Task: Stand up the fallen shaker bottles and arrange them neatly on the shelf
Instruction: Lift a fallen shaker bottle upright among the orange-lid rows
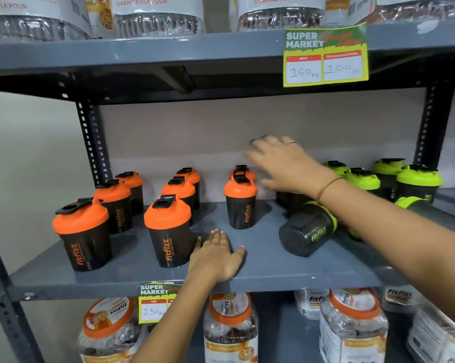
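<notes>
Several black shaker bottles with orange lids (167, 230) stand upright in rows on the left half of the grey shelf (260, 268). On the right, several green-lidded shakers (419, 183) stand upright at the back. One green-lidded shaker (306, 230) lies on its side, base toward me, and another lies at far right (415, 205), partly hidden by my forearm. My left hand (217, 256) rests flat and open on the shelf's front. My right hand (284, 163), blurred, hovers open with fingers spread behind the back orange shakers, holding nothing.
Clear jars with orange-banded lids (230, 331) fill the shelf below. Large jars labelled orange flavour (158, 14) stand on the shelf above. Price tags (324, 57) hang from the shelf edges. Perforated metal uprights (90, 142) frame both sides. Bare shelf shows around my left hand.
</notes>
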The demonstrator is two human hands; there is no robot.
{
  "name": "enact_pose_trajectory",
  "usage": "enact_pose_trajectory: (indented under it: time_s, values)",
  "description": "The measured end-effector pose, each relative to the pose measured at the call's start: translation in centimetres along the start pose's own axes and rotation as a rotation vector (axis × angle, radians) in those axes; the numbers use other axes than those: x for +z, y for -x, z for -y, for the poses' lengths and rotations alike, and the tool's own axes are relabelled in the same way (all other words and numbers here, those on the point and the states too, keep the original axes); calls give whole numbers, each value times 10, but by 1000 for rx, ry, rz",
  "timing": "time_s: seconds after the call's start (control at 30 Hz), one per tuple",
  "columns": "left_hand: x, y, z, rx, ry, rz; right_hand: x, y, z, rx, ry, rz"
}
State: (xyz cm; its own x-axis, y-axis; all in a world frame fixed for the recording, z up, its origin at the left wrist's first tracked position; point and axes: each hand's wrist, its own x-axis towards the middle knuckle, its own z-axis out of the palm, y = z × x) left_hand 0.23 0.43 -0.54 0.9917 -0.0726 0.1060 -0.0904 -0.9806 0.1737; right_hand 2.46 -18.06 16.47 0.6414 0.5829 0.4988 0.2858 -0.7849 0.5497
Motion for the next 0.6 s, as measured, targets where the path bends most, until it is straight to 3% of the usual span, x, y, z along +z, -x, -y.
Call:
enact_pose_trajectory:
  time_s: [0.1, 0.2, 0.27, 0.43, 0.6]
  values:
    - [0, 0, 0, 12, -11, 6, -6, 33, -31, 200, -275, 197]
    - [1, 2, -3, 50, -16, 2, 2, 69, -37, 134, -306, 617]
    - [1, 3, -4, 78, -13, -8, 17, 88, -27, 71, -229, 736]
    - [0, 5, -2, 117, 16, -34, 47, 109, -5, -36, -156, 473]
    - [-2, 5, -2, 135, 45, -52, 54, 117, 1, -89, -141, 393]
